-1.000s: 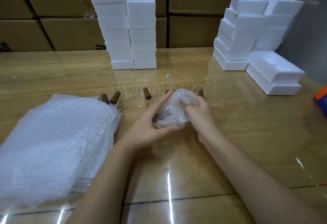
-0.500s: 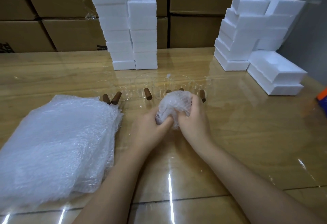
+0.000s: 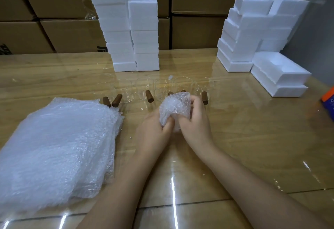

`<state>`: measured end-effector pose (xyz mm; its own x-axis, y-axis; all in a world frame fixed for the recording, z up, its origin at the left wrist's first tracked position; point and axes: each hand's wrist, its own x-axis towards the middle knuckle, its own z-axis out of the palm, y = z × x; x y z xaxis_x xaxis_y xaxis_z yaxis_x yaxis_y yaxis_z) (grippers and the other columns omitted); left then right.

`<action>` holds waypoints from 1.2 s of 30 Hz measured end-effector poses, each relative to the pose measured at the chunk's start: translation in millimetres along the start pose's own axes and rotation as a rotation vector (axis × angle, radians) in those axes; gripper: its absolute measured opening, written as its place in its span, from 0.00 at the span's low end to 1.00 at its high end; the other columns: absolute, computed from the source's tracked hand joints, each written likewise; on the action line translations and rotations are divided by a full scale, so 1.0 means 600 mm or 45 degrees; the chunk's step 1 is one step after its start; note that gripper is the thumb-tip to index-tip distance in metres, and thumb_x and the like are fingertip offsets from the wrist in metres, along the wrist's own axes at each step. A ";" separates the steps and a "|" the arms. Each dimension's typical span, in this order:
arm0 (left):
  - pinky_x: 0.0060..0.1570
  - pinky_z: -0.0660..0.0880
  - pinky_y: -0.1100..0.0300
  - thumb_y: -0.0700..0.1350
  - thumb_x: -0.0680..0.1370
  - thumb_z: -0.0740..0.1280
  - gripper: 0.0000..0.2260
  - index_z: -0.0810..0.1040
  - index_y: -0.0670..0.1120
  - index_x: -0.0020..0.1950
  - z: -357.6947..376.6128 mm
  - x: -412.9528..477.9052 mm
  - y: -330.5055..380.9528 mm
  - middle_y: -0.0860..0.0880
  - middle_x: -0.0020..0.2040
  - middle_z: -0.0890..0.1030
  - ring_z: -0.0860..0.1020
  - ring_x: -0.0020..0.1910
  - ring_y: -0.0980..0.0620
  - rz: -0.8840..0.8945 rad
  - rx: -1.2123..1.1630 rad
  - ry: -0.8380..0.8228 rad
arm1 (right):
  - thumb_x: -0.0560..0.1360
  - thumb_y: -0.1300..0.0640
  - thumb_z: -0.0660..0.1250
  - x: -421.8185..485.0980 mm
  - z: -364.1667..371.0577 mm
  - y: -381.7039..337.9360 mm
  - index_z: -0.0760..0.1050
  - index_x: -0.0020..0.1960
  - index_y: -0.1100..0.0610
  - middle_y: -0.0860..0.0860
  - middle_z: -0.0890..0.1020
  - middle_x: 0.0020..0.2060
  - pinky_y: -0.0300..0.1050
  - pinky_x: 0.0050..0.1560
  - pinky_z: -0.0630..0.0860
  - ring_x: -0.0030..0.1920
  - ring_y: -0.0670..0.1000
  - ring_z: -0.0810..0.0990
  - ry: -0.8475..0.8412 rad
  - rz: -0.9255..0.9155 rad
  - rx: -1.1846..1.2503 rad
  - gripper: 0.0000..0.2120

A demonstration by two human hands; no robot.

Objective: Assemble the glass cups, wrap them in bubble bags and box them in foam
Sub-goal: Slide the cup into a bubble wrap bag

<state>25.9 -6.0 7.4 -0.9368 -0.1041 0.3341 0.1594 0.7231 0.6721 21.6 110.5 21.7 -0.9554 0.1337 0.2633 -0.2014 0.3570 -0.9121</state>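
A bubble-wrapped glass cup stands upright at the table's middle, gripped from both sides. My left hand pinches the wrap low on the left, and my right hand closes round its right side. Behind them stands a row of several clear glass cups with brown wooden handles. A thick pile of bubble bags lies at the left. White foam boxes are stacked in two tall columns at the back, and more foam boxes sit at the back right.
The glossy wooden table carries everything. Cardboard cartons wall off the far edge. An orange and blue box pokes in at the right edge. A low foam stack lies right of the cups.
The wrapped cup has been turned from lying flat to standing upright. Both hands have closed more tightly round it, gathering the wrap at its lower end.
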 end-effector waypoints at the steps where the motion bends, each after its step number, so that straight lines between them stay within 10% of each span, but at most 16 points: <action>1: 0.30 0.62 0.60 0.61 0.69 0.49 0.16 0.69 0.53 0.38 0.002 -0.003 0.003 0.57 0.31 0.71 0.71 0.35 0.53 0.009 0.035 -0.004 | 0.68 0.57 0.67 0.003 -0.002 0.001 0.68 0.58 0.49 0.47 0.77 0.54 0.52 0.53 0.76 0.53 0.50 0.77 0.010 0.020 0.007 0.19; 8: 0.59 0.71 0.54 0.54 0.71 0.63 0.32 0.62 0.51 0.75 -0.005 -0.003 0.008 0.55 0.65 0.74 0.72 0.64 0.53 0.132 -0.163 0.016 | 0.62 0.67 0.68 0.027 -0.032 0.002 0.70 0.52 0.51 0.37 0.72 0.45 0.45 0.42 0.72 0.44 0.40 0.70 -0.008 -0.199 -0.317 0.22; 15: 0.39 0.65 0.74 0.47 0.68 0.58 0.18 0.74 0.53 0.56 -0.007 0.000 0.016 0.59 0.48 0.76 0.73 0.44 0.65 0.117 -0.285 0.086 | 0.60 0.62 0.64 0.010 -0.020 -0.016 0.75 0.57 0.60 0.53 0.77 0.53 0.44 0.51 0.71 0.53 0.54 0.76 -0.008 -0.589 -0.395 0.25; 19: 0.34 0.68 0.74 0.42 0.68 0.59 0.12 0.71 0.58 0.46 -0.011 0.006 0.009 0.58 0.40 0.78 0.75 0.37 0.66 -0.084 -0.571 0.160 | 0.66 0.58 0.68 0.004 -0.006 -0.004 0.66 0.68 0.53 0.48 0.71 0.60 0.39 0.57 0.73 0.58 0.45 0.73 -0.143 -0.380 -0.101 0.31; 25: 0.36 0.68 0.76 0.40 0.72 0.63 0.11 0.73 0.55 0.50 0.005 0.000 0.010 0.53 0.47 0.78 0.75 0.42 0.61 -0.107 -0.617 0.076 | 0.64 0.60 0.60 0.006 0.006 0.010 0.69 0.62 0.50 0.45 0.78 0.52 0.46 0.50 0.76 0.51 0.46 0.77 -0.178 -0.066 0.061 0.25; 29: 0.51 0.69 0.74 0.46 0.68 0.67 0.37 0.58 0.51 0.75 -0.001 -0.003 0.017 0.53 0.66 0.65 0.71 0.59 0.59 0.065 -0.408 0.120 | 0.64 0.66 0.63 0.019 -0.016 0.010 0.72 0.60 0.50 0.43 0.78 0.50 0.41 0.48 0.73 0.49 0.47 0.77 -0.110 -0.135 -0.086 0.26; 32: 0.64 0.65 0.60 0.36 0.69 0.69 0.38 0.57 0.46 0.77 -0.002 -0.005 0.012 0.45 0.71 0.68 0.68 0.68 0.49 0.287 -0.158 0.091 | 0.63 0.66 0.68 0.023 -0.024 0.008 0.73 0.61 0.53 0.43 0.77 0.52 0.43 0.47 0.72 0.50 0.47 0.76 -0.103 -0.341 -0.359 0.26; 36: 0.47 0.62 0.70 0.29 0.68 0.64 0.31 0.68 0.43 0.70 0.003 -0.004 0.012 0.46 0.63 0.75 0.75 0.57 0.48 0.184 -0.106 0.117 | 0.65 0.65 0.72 0.021 -0.019 0.006 0.72 0.64 0.55 0.49 0.77 0.58 0.45 0.56 0.69 0.57 0.50 0.74 -0.166 -0.424 -0.485 0.29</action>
<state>28.6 0.9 10.5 -0.8705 -0.0680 0.4874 0.3189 0.6762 0.6641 11.5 124.0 25.2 -0.8767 -0.1521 0.4564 -0.4294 0.6751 -0.5999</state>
